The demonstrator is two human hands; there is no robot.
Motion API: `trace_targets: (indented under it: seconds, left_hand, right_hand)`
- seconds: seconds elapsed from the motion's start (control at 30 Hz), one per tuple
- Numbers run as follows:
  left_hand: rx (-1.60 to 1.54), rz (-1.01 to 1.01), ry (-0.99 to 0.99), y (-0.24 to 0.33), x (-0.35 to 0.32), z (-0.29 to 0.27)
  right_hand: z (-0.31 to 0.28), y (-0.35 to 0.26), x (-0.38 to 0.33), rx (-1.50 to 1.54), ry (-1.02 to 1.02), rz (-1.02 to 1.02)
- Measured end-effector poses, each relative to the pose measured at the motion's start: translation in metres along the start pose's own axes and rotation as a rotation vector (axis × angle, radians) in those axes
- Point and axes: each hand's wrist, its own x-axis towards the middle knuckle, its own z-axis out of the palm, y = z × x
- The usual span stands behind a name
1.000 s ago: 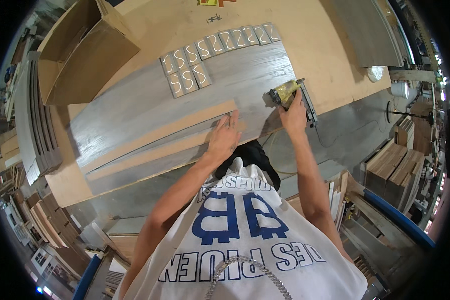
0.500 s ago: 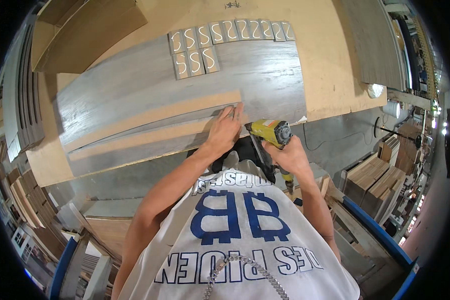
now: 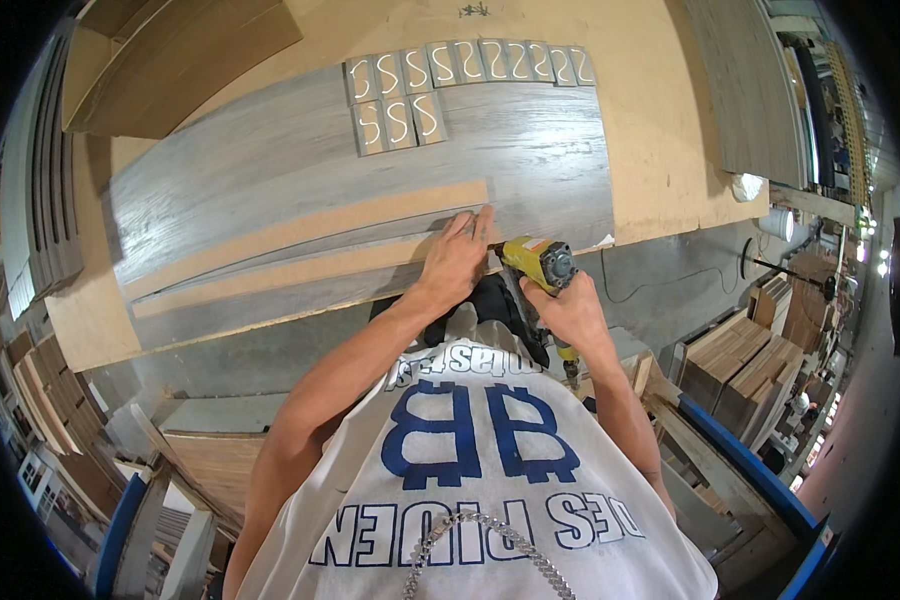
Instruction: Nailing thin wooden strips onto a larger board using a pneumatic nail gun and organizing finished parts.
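Note:
My right hand (image 3: 574, 312) is wrapped round the handle of a yellow-green nail gun (image 3: 540, 261). The gun's nose points left, at the right-hand ends of two long thin strips, close to my left fingertips. My left hand (image 3: 452, 262) lies with fingers stretched across these strips: the far tan strip (image 3: 320, 228) with a grey edge and the near tan strip (image 3: 310, 281). A narrow gap shows between them, tapering toward the left. Both strips rest on a wide grey wood-grain board (image 3: 260, 150). Whether the gun's tip touches the wood is hard to tell.
Small tan pieces (image 3: 414, 70) with white squiggles of glue sit in two rows at the board's far edge. An open cardboard box (image 3: 200, 60) stands far left, grey panels (image 3: 40, 190) beside it. Stacked boards (image 3: 745, 365) lie right, past a cable (image 3: 625, 298) on the floor.
My view has shifted slightly. Both hands and the nail gun keep nearly the same place at the strips' right ends.

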Motion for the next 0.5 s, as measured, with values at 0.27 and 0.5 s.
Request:
trace_targets:
  seconds: [0.27,0.5]
  left_hand:
    - [-0.039,-0.023,-0.035,-0.002,-0.002,0.001]
    - [0.009,0.005,-0.013,-0.004,-0.002,0.007]
  right_hand:
    - [0.003,0.007,0.007,0.006,0.035,-0.035]
    - [-0.003,-0.006,0.023,-0.008,0.002,0.020]
